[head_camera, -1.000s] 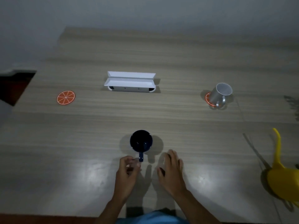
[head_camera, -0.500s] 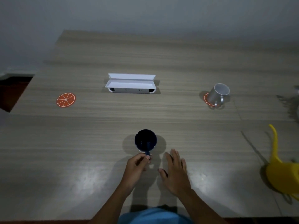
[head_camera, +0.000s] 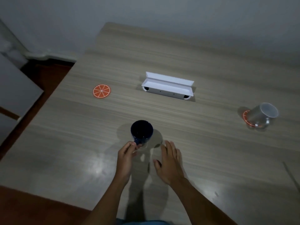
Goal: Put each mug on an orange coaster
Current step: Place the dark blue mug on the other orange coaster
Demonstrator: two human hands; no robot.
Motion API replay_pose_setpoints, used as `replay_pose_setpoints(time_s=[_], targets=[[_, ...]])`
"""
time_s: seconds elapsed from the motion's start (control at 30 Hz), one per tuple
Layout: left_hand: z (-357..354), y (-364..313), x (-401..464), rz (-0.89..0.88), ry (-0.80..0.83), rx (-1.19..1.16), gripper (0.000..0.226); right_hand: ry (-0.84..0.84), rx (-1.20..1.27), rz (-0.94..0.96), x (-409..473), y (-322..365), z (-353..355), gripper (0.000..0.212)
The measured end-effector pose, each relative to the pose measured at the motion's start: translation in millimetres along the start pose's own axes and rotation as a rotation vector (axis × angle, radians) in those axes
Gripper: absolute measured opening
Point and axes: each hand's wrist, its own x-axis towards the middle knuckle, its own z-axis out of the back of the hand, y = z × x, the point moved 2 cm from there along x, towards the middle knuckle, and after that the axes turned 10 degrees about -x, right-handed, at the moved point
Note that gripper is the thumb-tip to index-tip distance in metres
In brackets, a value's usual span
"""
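Observation:
A dark blue mug [head_camera: 141, 131] is near the table's front middle, lifted a little above its shadow. My left hand [head_camera: 126, 157] grips its handle from the near side. My right hand [head_camera: 169, 163] rests flat on the table just right of the mug, fingers spread, holding nothing. An orange-slice coaster [head_camera: 101, 91] lies bare at the far left. At the right, a silver mug [head_camera: 263, 114] stands on a second orange coaster [head_camera: 245, 116], which shows only as a rim.
A white open box [head_camera: 168, 88] lies across the middle of the wooden table [head_camera: 211, 151]. The table's left edge drops to a dark red floor [head_camera: 43, 78]. A grey wall is behind.
My left hand has closed on the blue mug's handle and raised the mug slightly. The view has swung left, so the yellow object at the right is out of frame.

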Motion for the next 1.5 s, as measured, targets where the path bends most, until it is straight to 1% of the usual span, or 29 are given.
replay_pose_setpoints(time_s=[0.13,0.23,0.3,0.4,0.57,0.67,0.83,0.9,1.0,1.13,1.33,1.5], targets=[[37.6,-28.3,38.6,-0.076,-0.113,-0.047,0.030,-0.009,-0.071,0.115,42.5,56.5,-5.5,0.082],[61.3,-48.3,69.3,-0.124,-0.163,-0.078,0.035,-0.012,-0.095,0.103,62.3,85.0,-20.9,0.085],[74.5,-59.0,87.4,-0.154,-0.189,-0.080,0.035,-0.044,-0.123,0.076,64.6,91.3,-31.0,0.086],[89.4,-68.6,114.1,-0.180,-0.212,-0.098,0.035,-0.067,-0.140,0.068,63.9,91.7,-36.3,0.087],[100.8,-74.0,153.6,-0.208,-0.228,-0.139,0.037,-0.035,-0.119,0.055,68.0,92.0,-35.7,0.088],[100.3,-79.9,173.9,-0.222,-0.239,-0.169,0.033,-0.018,-0.093,0.036,70.6,92.1,-35.8,0.088],[96.2,-95.0,211.2,-0.206,-0.309,-0.283,0.042,-0.030,-0.085,0.039,72.1,91.7,-36.9,0.086],[96.9,-101.2,227.0,-0.200,-0.333,-0.335,0.040,-0.028,-0.077,0.041,72.0,90.6,-36.8,0.085],[97.7,-110.0,249.4,-0.185,-0.384,-0.385,0.032,-0.015,-0.075,0.039,72.8,90.2,-37.3,0.085],[99.0,-119.2,272.6,-0.152,-0.453,-0.399,0.028,-0.018,-0.045,0.035,73.4,89.2,-38.6,0.085],[96.4,-120.4,286.5,-0.110,-0.455,-0.345,0.031,-0.033,-0.036,0.032,74.4,87.6,-42.0,0.086],[101.1,-111.5,285.1,-0.120,-0.461,-0.324,0.032,-0.031,-0.048,0.028,75.0,87.8,-43.1,0.085]])
